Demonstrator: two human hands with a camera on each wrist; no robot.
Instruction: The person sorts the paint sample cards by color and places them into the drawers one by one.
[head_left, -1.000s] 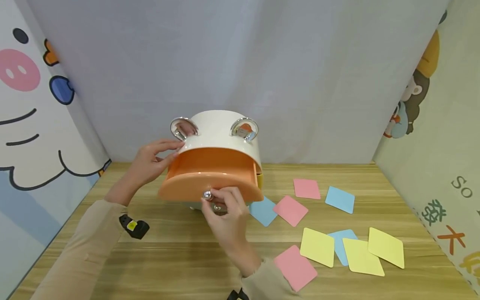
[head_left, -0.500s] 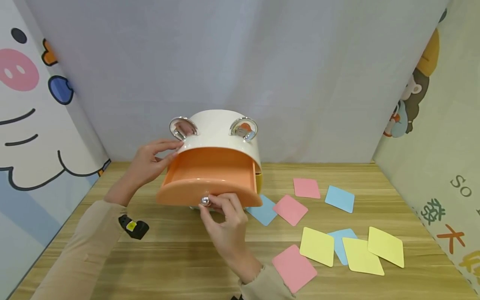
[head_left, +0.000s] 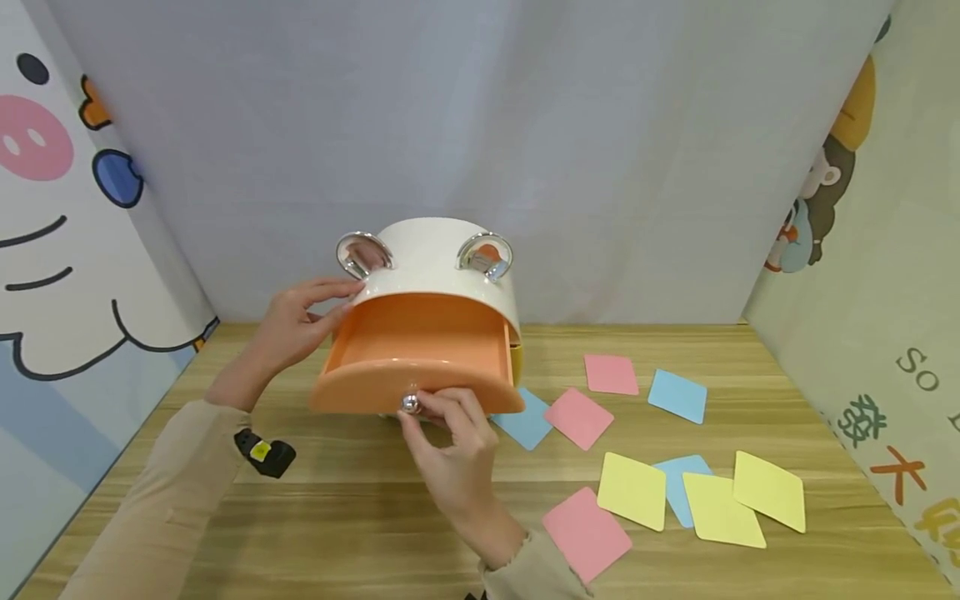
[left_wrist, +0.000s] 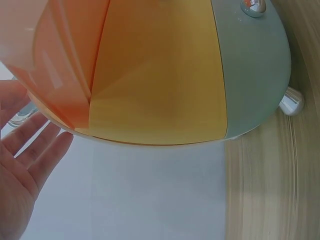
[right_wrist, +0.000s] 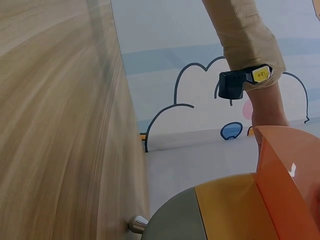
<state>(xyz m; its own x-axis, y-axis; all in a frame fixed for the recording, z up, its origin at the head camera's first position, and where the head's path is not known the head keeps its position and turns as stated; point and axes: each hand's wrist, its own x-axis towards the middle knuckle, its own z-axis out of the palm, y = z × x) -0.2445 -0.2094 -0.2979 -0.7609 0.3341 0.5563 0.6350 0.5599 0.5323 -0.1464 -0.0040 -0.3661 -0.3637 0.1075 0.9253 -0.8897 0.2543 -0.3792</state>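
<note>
A white rounded drawer cabinet (head_left: 431,258) with two shiny silver ears stands on the table. Its orange top drawer (head_left: 420,333) is pulled out, and no items show inside. My right hand (head_left: 461,458) pinches the drawer's silver knob (head_left: 410,403) between thumb and fingers. On the cabinet's left side rests my left hand (head_left: 296,325), its fingers fairly straight against the white shell below the ear. Under the orange drawer, the left wrist view shows a yellow drawer (left_wrist: 160,75) and a grey-green drawer (left_wrist: 255,70), both pushed in. The right hand is out of the right wrist view.
Right of the cabinet, several square cards lie scattered on the wooden table (head_left: 337,517): pink (head_left: 587,533), blue (head_left: 677,396) and yellow (head_left: 632,492). Some overlap. A grey-white curtain (head_left: 600,167) hangs behind, with cartoon-printed panels on both sides.
The orange drawer has slid further out toward me, with my right hand still pinching its knob. It barely moves over the last half second. My left hand stays on the cabinet's side.
</note>
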